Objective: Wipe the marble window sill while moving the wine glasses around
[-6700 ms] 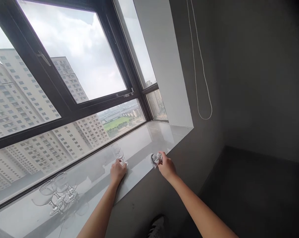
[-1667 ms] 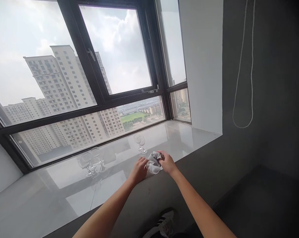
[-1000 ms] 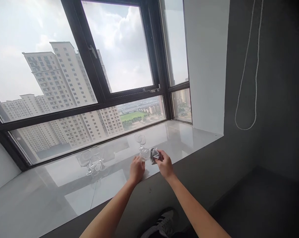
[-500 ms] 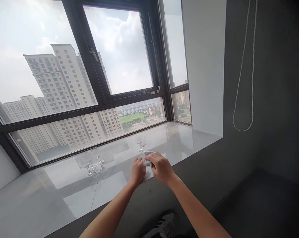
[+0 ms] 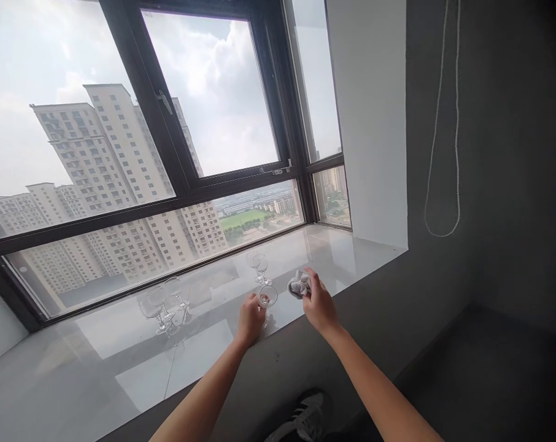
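Observation:
My left hand [image 5: 251, 318] is closed around a small clear stemmed glass [image 5: 269, 296], held near the front edge of the windowsill with its rim tilted toward me. To its right, my right hand [image 5: 321, 307] grips a crumpled grey-white cloth [image 5: 299, 285], apart from the glass. Just behind the held glass stand two clear stemmed glasses [image 5: 262, 268]. Farther left, several more stemmed glasses [image 5: 161, 307] stand upright in a close group; their outlines overlap, and reflections blur them.
The glossy pale windowsill [image 5: 204, 356] runs along a dark-framed window [image 5: 181, 199]. A white wall [image 5: 374, 123] closes its right end. A looped bead cord [image 5: 457, 184] hangs on the dark wall. A shoe [image 5: 305, 417] shows below the sill.
My right hand has moved right, away from the glass, with the cloth in it. My left hand still holds the glass, whose rim now shows. The view has shifted slightly.

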`<state>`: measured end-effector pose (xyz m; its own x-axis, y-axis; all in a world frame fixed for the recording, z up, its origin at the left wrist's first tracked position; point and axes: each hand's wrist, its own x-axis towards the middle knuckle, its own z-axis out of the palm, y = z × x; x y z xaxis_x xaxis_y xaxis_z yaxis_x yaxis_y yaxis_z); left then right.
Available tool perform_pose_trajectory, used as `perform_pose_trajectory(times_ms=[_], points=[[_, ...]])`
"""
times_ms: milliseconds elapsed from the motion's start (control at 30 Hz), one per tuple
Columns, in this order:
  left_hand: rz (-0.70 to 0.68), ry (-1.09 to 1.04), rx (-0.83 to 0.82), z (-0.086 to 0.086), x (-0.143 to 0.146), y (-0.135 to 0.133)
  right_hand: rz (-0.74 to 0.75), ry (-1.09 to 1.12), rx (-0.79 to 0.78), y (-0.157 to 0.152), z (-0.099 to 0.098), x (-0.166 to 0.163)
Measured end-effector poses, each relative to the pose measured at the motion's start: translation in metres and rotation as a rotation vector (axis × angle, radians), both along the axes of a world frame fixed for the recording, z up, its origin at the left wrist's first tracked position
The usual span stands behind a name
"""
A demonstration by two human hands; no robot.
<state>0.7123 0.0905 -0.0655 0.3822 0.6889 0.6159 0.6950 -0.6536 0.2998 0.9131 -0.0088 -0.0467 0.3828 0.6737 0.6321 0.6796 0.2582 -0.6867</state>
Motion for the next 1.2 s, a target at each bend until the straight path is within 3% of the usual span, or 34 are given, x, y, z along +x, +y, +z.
perform_pose_trajectory(times_ms=[100,233,367,667,933,1200], points=[[0.035,-0.058,-0.102,-0.001,-0.001,0.004,-0.152,-0.141,-0.13,0.004,-0.016,0.016],[0.063,-0.097,-0.128,-0.001,-0.001,0.008,-0.107,-0.312,-0.186,0.007,-0.037,0.026],[0.075,-0.075,-0.128,0.001,0.003,0.019,-0.114,-0.279,-0.18,0.013,-0.048,0.027],[0.026,-0.033,-0.288,0.007,0.041,0.062,-0.115,-0.256,-0.207,0.017,-0.055,0.033],[0.083,-0.088,-0.325,0.01,0.053,0.068,-0.107,-0.248,-0.221,0.019,-0.056,0.035],[0.16,-0.165,-0.323,0.035,0.06,0.068,-0.11,-0.258,-0.231,0.02,-0.054,0.034]])
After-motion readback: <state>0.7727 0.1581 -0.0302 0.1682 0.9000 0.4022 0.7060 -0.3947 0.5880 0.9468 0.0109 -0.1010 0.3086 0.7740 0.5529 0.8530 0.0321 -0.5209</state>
